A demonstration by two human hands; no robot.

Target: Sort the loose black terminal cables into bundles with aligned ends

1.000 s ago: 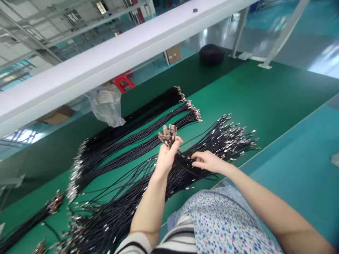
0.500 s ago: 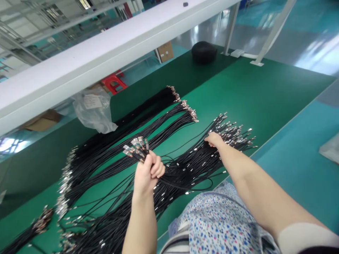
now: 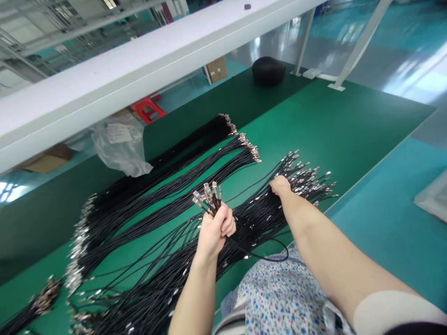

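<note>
My left hand (image 3: pixel 217 228) is closed round a bunch of black cables, whose silvery and copper-coloured connectors (image 3: pixel 209 195) stick up above the fist. A loop of cable hangs out below it. Farther right, my right hand (image 3: pixel 280 185) rests on the large loose pile of black cables (image 3: pixel 260 214), near its far connector end. Its fingers are curled down and closed on cables there; the fingertips are partly hidden. Many small metal connectors (image 3: pixel 309 179) fan out past that hand. The pile runs back under my left arm to the lower left.
Neat rows of black cables (image 3: pixel 167 193) lie behind the pile on the green table (image 3: pixel 335 125). Another bundle (image 3: pixel 45 298) sits at lower left. A clear plastic bag (image 3: pixel 120 149) hangs at the back beneath a white shelf (image 3: pixel 146 60). A black round object (image 3: pixel 268 71) stands at the far edge.
My left hand has moved right, toward my right hand, carrying its bunch of cables. My right hand stays at nearly the same spot on the pile, its fingers more tucked in.
</note>
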